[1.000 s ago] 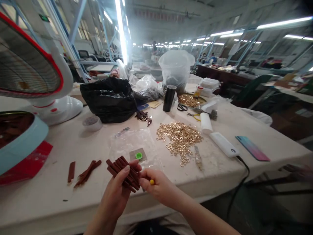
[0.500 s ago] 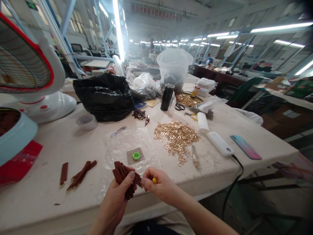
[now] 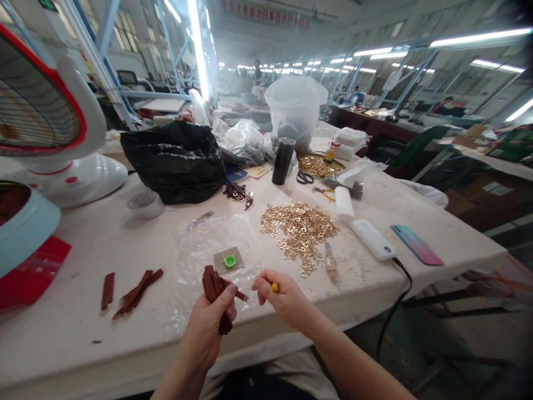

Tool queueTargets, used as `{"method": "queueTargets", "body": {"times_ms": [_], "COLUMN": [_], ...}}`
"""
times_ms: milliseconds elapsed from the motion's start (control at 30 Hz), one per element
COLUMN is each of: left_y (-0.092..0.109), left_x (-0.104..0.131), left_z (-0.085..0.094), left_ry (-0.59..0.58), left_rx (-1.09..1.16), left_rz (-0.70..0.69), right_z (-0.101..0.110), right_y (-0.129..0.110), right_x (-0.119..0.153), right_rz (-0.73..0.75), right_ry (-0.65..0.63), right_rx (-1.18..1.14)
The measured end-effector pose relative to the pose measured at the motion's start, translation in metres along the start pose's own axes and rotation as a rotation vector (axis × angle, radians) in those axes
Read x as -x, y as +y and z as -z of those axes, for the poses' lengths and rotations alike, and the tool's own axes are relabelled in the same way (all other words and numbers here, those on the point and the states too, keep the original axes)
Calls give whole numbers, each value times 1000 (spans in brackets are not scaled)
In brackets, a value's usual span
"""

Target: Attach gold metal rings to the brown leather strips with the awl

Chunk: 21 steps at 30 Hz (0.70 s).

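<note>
My left hand (image 3: pixel 210 319) is closed around a bundle of brown leather strips (image 3: pixel 212 282), the thumb pressing on top. One strip sticks out to the right, toward my other hand. Slightly apart from it, my right hand (image 3: pixel 280 294) has its fingers curled round a small tool with a yellow end (image 3: pixel 275 288); the rest of the tool is hidden. Just beyond the bundle, a small green cap-like dish (image 3: pixel 230 260) sits on a grey-brown square (image 3: pixel 237 266) over a clear plastic sheet (image 3: pixel 187 272). More brown strips (image 3: pixel 139 291) lie at the left.
A heap of gold metal rings (image 3: pixel 297 225) spreads across the table middle. Beyond are a black bag (image 3: pixel 175 166), a black cylinder (image 3: pixel 283 161), scissors (image 3: pixel 305 177) and yellow-handled pliers (image 3: pixel 327 193). A white power bank (image 3: pixel 373 239) and phone (image 3: pixel 416 244) lie right; a fan (image 3: pixel 66 178) stands left.
My right hand has drawn away to the right from the strips, leaving a gap. The left hand has shifted slightly right with its bundle, and one strip now projects separately.
</note>
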<state>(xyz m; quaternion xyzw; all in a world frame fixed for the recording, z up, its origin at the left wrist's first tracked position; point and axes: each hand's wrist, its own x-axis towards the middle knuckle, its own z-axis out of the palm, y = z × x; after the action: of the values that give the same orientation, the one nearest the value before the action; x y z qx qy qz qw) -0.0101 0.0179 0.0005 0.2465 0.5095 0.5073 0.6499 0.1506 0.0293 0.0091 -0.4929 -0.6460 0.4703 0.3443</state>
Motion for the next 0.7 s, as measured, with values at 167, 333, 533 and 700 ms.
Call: {"method": "queueTargets", "body": {"times_ms": [167, 333, 533, 700], "left_y": [0, -8, -13, -15], "left_x": [-1, -5, -8, 0], "left_z": [2, 6, 5, 3], "left_ry": [25, 41, 50, 37], "left_rx": [-5, -35, -87, -184], "left_rz": [33, 117, 114, 107], "right_z": [52, 85, 74, 71], "right_y": [22, 55, 70, 74], "right_x": [1, 11, 12, 8], "right_rz": [-92, -263, -301, -328], "right_ry": [201, 233, 145, 92], "right_rx": [571, 856, 975, 1019]}}
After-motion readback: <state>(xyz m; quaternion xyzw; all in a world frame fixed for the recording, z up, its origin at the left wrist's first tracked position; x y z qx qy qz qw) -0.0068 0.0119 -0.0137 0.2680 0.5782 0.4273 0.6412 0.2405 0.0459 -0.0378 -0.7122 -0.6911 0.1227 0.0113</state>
